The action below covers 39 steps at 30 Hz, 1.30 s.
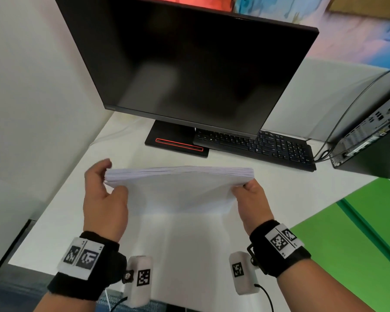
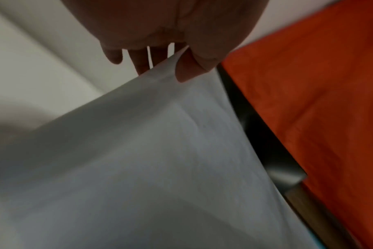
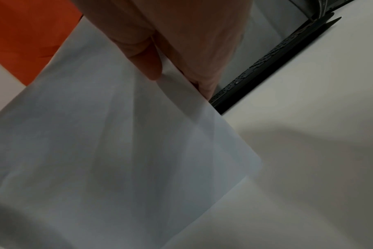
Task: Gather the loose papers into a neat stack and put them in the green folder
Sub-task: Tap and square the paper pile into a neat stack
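Note:
A stack of white papers [image 1: 178, 190] stands on edge over the white desk, its top edges roughly even. My left hand [image 1: 109, 183] pinches its left end, thumb in front and fingers behind. At the other end my right hand [image 1: 245, 188] pinches the stack the same way. In the left wrist view the thumb [image 2: 187, 67] presses the paper sheet [image 2: 160, 151]. The right wrist view shows the thumb [image 3: 147, 62] on the paper [image 3: 117, 143]. The green folder [image 1: 356, 239] lies open flat on the desk to my right.
A dark monitor [image 1: 189, 64] on its stand and a black keyboard [image 1: 257, 145] sit behind the papers. A computer case [image 1: 374, 136] with cables stands at the right. White partition walls [image 1: 32, 86] close in the left side.

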Each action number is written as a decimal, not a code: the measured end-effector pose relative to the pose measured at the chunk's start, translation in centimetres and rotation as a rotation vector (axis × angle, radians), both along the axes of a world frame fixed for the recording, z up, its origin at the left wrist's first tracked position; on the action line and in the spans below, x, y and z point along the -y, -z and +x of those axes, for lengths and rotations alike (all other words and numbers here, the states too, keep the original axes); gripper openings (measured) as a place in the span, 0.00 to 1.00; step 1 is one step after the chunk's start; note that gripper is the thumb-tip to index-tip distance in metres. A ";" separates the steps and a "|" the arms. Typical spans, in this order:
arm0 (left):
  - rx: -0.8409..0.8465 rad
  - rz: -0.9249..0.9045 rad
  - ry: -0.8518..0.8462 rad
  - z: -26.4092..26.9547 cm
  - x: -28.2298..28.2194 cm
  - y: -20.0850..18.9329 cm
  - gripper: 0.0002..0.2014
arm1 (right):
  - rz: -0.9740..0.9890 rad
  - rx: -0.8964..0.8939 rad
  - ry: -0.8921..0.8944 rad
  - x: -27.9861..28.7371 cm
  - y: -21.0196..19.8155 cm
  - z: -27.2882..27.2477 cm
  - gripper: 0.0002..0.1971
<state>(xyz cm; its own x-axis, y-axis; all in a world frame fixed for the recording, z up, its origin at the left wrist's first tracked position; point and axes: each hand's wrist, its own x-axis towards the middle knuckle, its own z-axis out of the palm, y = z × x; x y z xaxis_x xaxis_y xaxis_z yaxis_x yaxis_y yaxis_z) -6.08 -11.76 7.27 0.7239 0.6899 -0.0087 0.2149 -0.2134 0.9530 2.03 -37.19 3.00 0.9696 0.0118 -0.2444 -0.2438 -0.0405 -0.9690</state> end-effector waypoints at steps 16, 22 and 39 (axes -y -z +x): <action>-0.160 1.325 0.700 4.3 7.0 -1.9 0.20 | -0.076 0.024 -0.015 0.3 0.4 0.0 0.16; -0.102 1.266 0.623 3.8 5.5 -3.2 0.18 | -0.297 0.183 -0.113 1.5 -0.6 0.0 0.11; 0.211 0.082 0.170 0.7 -0.5 -2.0 0.10 | -0.001 0.204 -0.018 -0.3 -3.6 0.2 0.32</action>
